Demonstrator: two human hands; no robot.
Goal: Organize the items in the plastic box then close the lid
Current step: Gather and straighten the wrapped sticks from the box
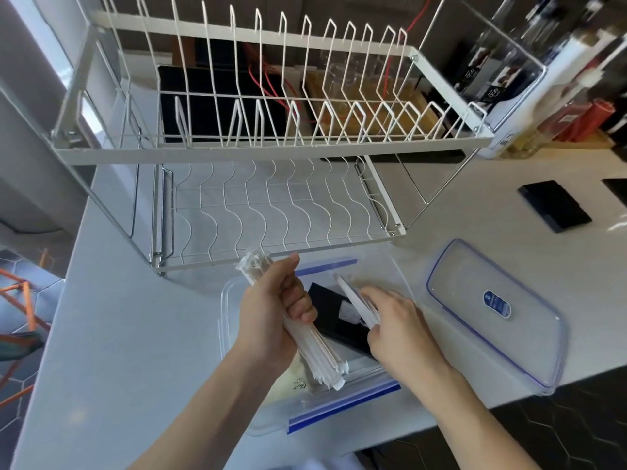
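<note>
A clear plastic box [339, 413] with blue clip edges sits open on the white counter, close to its front edge. My left hand [271, 317] is above the box, gripping a thick bundle of paper-wrapped straws [315, 347] that slants from upper left to lower right. My right hand [397, 330] is inside the box, pinching a few more wrapped straws [353, 300]. A black flat packet [330, 313] lies in the box under both hands. The box's clear lid [492, 313], blue-rimmed with a blue oval label, lies flat on the counter to the right.
A white two-tier wire dish rack [271, 144] stands directly behind the box. A black flat object [554, 206] lies on the counter at the right. Bottles [522, 79] stand at the back right. The counter's edge drops off at the left and front.
</note>
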